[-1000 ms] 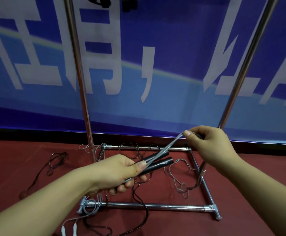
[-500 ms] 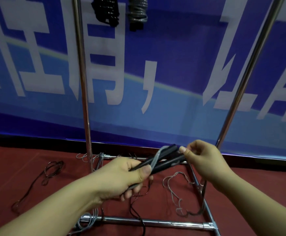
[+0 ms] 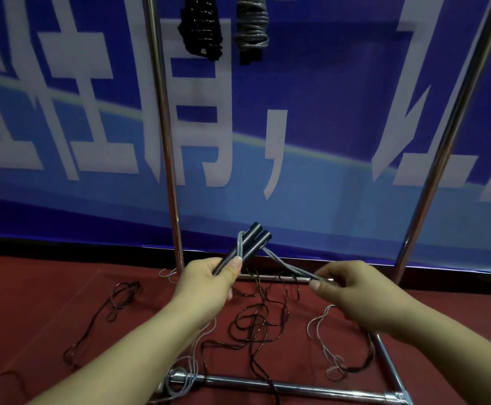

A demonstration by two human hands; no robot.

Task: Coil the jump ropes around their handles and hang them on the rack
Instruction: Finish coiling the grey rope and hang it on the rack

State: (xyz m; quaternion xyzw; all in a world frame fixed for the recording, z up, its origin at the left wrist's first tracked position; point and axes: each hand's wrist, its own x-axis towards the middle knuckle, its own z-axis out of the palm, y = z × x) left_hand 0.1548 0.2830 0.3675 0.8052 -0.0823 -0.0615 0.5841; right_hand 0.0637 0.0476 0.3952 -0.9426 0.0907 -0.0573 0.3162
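The left hand gripped two black handles tilted upward, while the right hand pinched the grey rope taut.

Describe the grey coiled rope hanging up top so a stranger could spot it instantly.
Start at the metal rack standing before the blue banner and look to the top edge of the view, between its two uprights. Two wound bundles hang there side by side; the grey coiled rope is the right one, pale and silvery, while its left neighbour, the black coiled rope, is dark.
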